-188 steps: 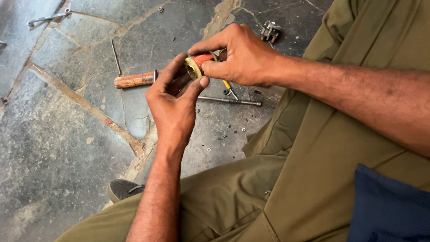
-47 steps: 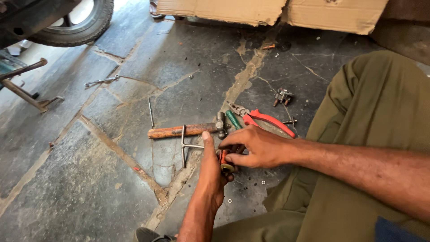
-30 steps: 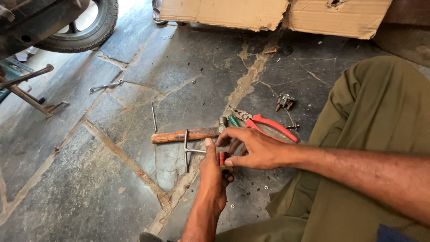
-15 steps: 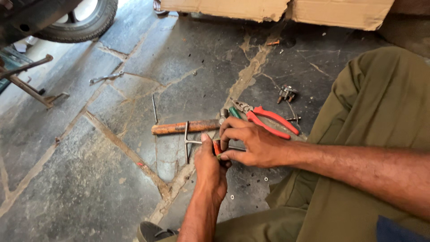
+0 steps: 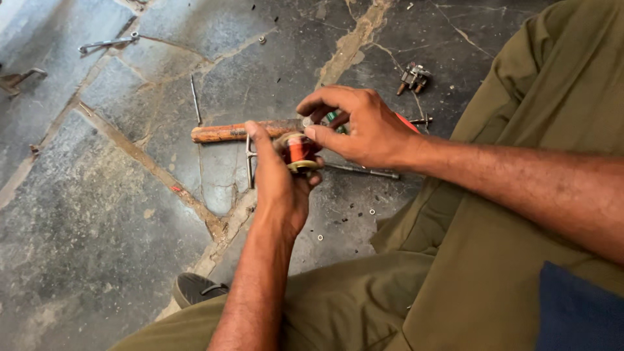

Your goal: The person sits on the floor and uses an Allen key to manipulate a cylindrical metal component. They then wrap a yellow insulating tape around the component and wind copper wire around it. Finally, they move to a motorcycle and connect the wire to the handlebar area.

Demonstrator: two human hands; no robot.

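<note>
My left hand (image 5: 281,188) holds a small spool-like part (image 5: 299,151) wound with red-orange wire, with a pale yellowish rim at its lower end. My right hand (image 5: 361,127) is just above and to the right of it, with thumb and forefinger pinched at the top of the part, where a small pale piece shows. Both hands are raised over the stone floor, above a wooden-handled hammer (image 5: 234,132).
On the cracked stone floor (image 5: 97,214) lie a thin metal rod (image 5: 364,171), red-handled pliers (image 5: 406,122) partly hidden by my right hand, a small metal fitting (image 5: 412,77), a bent metal bracket (image 5: 249,159), a wrench (image 5: 107,44) and small washers. My olive trousers (image 5: 520,214) fill the right.
The hands have lifted the wire-wound part off the floor area toward the camera. The view has tilted down, so the tyre and cardboard at the top are out of sight.
</note>
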